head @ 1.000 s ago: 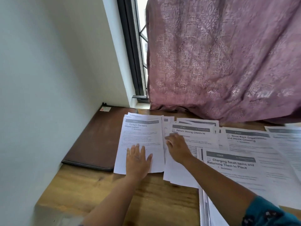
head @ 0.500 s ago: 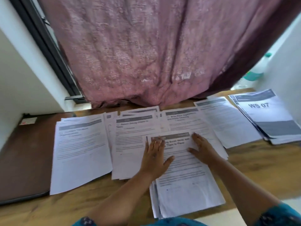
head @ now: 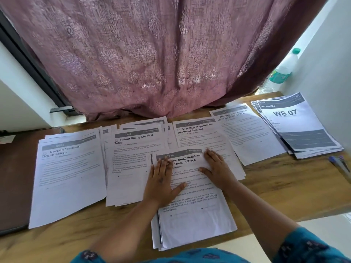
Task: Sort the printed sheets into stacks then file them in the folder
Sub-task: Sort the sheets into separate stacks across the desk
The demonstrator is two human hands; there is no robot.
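Head view shows the 2644 stack (head: 193, 215) lying directly under both my grips, its long axis running from me toward the curtain (head: 152, 54). My left hand (head: 163, 183) and right hand (head: 218, 171) press flat on its upper half, fingers straight, grasping nothing. Left of my left grip lies the dining-chairs stack (head: 129, 168); further left, the brown folder (head: 13, 177) on the table (head: 284, 186), so my left hand is nearer it.

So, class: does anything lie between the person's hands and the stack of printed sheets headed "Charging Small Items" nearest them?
Nothing visible does. The left hand and right hand both rest flat on the top white sheet of the "Charging Small Items" stack, which lies on the wooden table.
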